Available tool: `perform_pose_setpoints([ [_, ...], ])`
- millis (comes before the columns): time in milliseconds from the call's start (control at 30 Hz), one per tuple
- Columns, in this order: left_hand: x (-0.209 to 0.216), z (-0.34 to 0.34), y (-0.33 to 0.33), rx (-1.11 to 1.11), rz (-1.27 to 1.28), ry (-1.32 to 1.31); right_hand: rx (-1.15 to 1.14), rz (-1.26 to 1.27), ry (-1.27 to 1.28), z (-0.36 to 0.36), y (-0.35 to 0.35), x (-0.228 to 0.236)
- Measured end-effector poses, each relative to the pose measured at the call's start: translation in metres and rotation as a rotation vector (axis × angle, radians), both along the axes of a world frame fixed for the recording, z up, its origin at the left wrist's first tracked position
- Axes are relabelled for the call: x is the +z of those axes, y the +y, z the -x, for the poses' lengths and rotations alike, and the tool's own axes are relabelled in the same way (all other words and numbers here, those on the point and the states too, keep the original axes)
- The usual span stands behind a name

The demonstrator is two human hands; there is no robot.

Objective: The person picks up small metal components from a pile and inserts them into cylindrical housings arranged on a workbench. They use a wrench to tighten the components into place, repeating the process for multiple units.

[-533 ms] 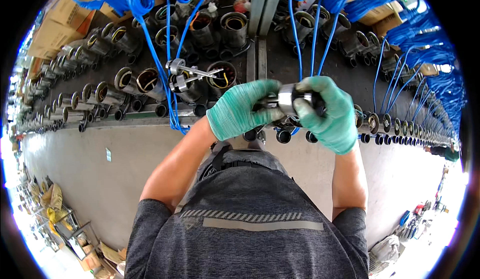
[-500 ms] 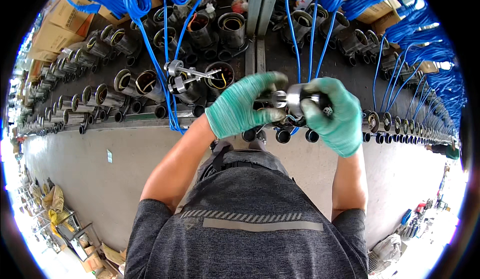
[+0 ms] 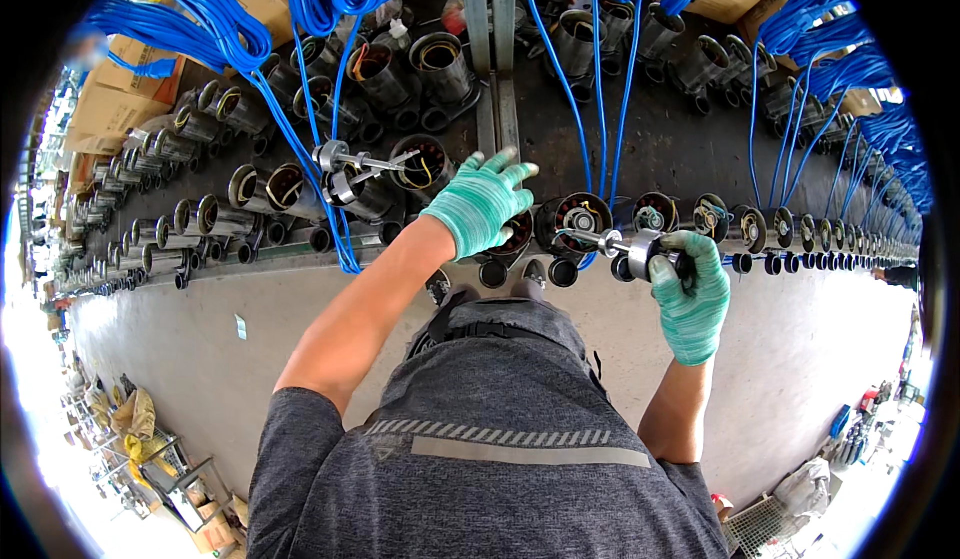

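My right hand [image 3: 693,299], in a green knit glove, is closed on a motor rotor [image 3: 638,253]. The rotor is a shiny steel cylinder, and its thin shaft points left over the bench edge. My left hand [image 3: 480,204], gloved alike, hovers with fingers spread and holds nothing. Below it a round motor housing [image 3: 517,234] is partly covered by the hand. Beside that stands another open housing [image 3: 580,216] with copper-red windings inside. Two more rotors [image 3: 345,187] with long shafts lie across housings to the left of my left hand.
Rows of steel motor housings [image 3: 210,214] line the dark bench [image 3: 570,149] on both sides. Coils of blue cable [image 3: 210,19] hang above, their strands running down to the housings. A metal post [image 3: 487,19] rises mid-bench. Cardboard boxes [image 3: 120,99] stand at the back left.
My left hand has come off the rotor, moved left and opened. My right hand has carried the rotor slightly right and down, toward the bench's front edge. The whole view has shifted a little.
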State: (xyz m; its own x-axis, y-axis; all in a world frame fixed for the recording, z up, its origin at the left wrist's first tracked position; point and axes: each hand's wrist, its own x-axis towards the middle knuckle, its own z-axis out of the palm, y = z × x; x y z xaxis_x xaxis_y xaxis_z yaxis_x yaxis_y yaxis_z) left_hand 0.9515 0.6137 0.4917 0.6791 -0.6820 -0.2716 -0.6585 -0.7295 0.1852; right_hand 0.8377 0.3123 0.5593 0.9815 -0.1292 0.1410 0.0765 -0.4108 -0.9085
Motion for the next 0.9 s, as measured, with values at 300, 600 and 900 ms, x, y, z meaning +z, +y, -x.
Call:
perform_pose_setpoints([
  [300,-0.015,-0.003,0.008,-0.079,0.050,-0.022,0.098,0.045,-0.089,-0.008,0.033,-0.007],
  [600,-0.050,0.030,0.066,0.186,0.528,-0.077,0.292,0.182,-0.033,-0.040,0.098,-0.025],
  [900,-0.067,0.031,0.063,0.363,0.823,0.084,0.468,0.460,0.099,-0.065,0.138,-0.062],
])
